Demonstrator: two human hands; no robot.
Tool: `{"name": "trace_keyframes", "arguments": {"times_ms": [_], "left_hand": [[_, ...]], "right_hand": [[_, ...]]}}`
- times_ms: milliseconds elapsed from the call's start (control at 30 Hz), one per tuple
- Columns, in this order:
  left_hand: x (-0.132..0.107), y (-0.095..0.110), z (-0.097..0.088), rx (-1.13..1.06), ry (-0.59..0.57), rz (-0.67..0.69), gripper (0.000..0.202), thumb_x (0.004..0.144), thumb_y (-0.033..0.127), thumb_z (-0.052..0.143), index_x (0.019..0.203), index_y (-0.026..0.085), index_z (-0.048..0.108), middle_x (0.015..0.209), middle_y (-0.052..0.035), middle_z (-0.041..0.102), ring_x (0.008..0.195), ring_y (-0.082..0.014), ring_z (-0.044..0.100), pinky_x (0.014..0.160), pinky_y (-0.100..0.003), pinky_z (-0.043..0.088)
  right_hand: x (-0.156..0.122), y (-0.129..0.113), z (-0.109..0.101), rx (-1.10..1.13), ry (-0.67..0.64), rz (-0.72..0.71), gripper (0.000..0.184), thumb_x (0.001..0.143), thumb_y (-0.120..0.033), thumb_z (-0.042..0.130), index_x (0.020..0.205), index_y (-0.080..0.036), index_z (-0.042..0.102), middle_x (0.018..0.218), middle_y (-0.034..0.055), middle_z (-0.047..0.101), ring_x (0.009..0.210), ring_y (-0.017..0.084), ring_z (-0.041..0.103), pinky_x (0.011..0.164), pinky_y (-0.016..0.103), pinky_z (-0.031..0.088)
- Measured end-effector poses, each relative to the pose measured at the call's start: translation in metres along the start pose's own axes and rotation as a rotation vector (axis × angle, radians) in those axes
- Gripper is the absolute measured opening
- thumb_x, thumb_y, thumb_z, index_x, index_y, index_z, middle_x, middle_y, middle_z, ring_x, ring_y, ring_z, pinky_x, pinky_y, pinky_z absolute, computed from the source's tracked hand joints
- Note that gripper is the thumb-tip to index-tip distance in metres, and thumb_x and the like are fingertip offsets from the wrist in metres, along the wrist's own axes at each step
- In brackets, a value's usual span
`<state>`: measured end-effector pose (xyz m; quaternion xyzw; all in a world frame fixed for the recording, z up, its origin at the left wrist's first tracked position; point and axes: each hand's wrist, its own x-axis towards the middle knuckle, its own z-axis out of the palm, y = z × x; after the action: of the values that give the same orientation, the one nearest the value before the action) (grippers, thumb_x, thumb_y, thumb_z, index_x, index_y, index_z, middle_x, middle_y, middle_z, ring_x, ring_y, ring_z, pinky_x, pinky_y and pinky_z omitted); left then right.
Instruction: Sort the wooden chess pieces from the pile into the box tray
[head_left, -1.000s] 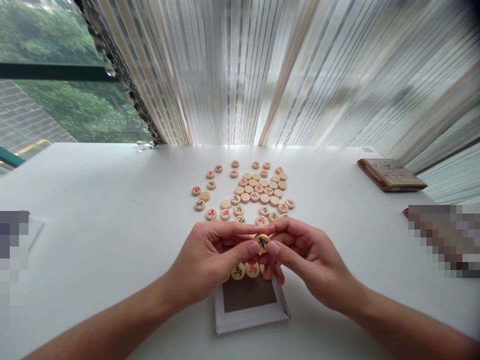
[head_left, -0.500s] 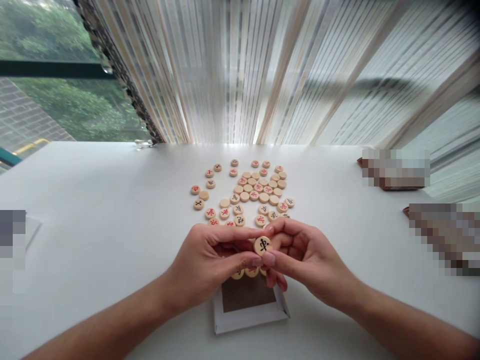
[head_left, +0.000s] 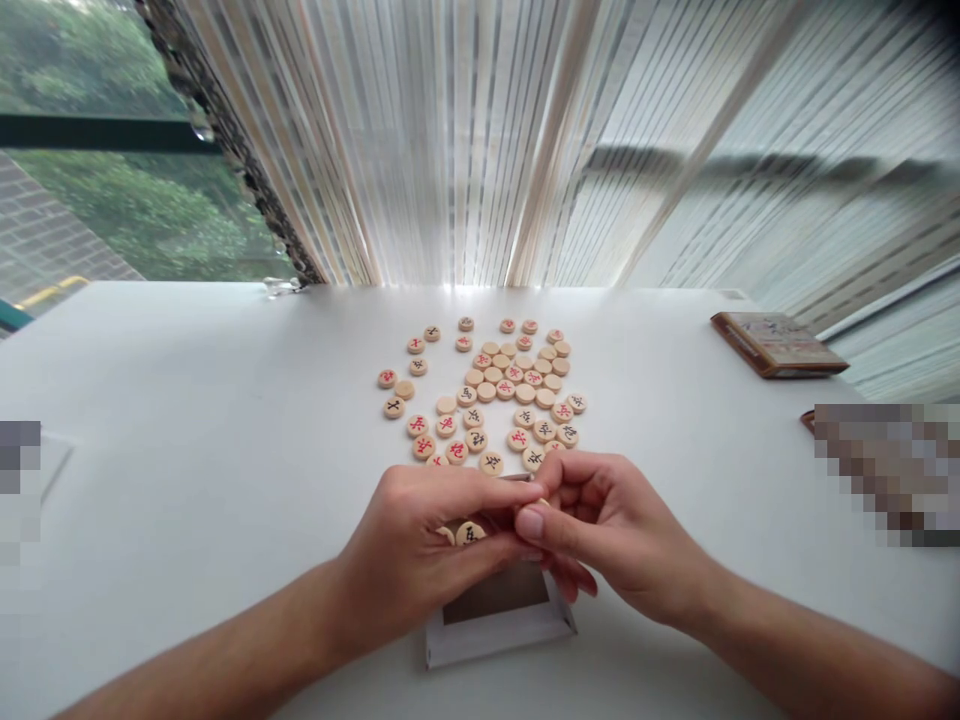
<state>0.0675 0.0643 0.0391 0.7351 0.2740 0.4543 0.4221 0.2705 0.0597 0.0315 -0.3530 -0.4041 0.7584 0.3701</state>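
Between the tips of my right hand (head_left: 611, 510) is a wooden xiangqi piece (head_left: 544, 503), pinched by thumb and forefinger. Only a sliver of its edge shows. The curled fingers of my left hand (head_left: 442, 525) meet it from the other side, index fingertip against the right thumb; both hands appear closed on the piece. Directly below them lies a shallow white box (head_left: 504, 640) with a brown bottom. Pieces sit at its far end, among them one with a black character (head_left: 470, 533). My hands hide much of that end.
Beyond the box, many loose xiangqi pieces (head_left: 491, 463) lie on the white table (head_left: 225, 450), some red, some black, some blank side up. A brown flat box (head_left: 780, 345) is at the far right, and a blurred-out item (head_left: 885, 475) nearer. A string curtain (head_left: 450, 150) hangs behind.
The piece has turned, so its black character no longer faces me and the right thumb covers most of it. Both hands have shifted slightly, uncovering more pieces in the box's left side.
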Motion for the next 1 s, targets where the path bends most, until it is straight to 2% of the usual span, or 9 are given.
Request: {"name": "trace_keyframes", "arguments": {"times_ms": [300,500,800,1000], "left_hand": [[-0.0015,0.0001,0.0026,-0.091,0.002,-0.059,0.043,0.083,0.002,0.084,0.121,0.024,0.084,0.091,-0.0015,0.087,0.075,-0.012,0.082,0.075,-0.012,0.063],[-0.0017,0.0,0.0016,-0.053,0.031,-0.067,0.04,0.082,0.004,0.086,0.119,0.021,0.084,0.096,-0.0045,0.087,0.078,-0.0136,0.082,0.075,-0.013,0.063],[0.0003,-0.0007,-0.0004,-0.09,0.044,-0.116,0.04,0.081,0.003,0.086,0.116,0.024,0.085,0.087,-0.0016,0.087,0.073,-0.0103,0.08,0.073,-0.01,0.061],[0.0007,0.0005,-0.0022,-0.094,0.065,-0.164,0.037,0.08,0.002,0.086,0.113,0.019,0.086,0.087,-0.0034,0.086,0.073,-0.0114,0.08,0.07,-0.011,0.062]], "right_hand": [[-0.0015,0.0004,-0.0001,0.023,-0.049,-0.043,0.029,0.078,-0.021,0.094,0.078,-0.013,0.066,0.059,-0.0003,0.072,0.041,0.006,0.059,0.043,0.013,0.051],[-0.0014,-0.0005,-0.0027,0.029,-0.082,-0.025,0.027,0.081,-0.021,0.093,0.081,-0.014,0.067,0.059,0.0002,0.072,0.043,0.007,0.064,0.043,0.012,0.051],[-0.0009,0.001,-0.0079,0.085,-0.163,-0.004,0.027,0.08,-0.019,0.094,0.087,-0.013,0.068,0.068,0.0027,0.077,0.05,0.009,0.07,0.05,0.013,0.056],[-0.001,-0.0005,-0.008,0.075,-0.157,-0.014,0.034,0.077,-0.02,0.096,0.092,-0.015,0.067,0.074,0.0026,0.077,0.057,0.012,0.074,0.056,0.018,0.059]]}}
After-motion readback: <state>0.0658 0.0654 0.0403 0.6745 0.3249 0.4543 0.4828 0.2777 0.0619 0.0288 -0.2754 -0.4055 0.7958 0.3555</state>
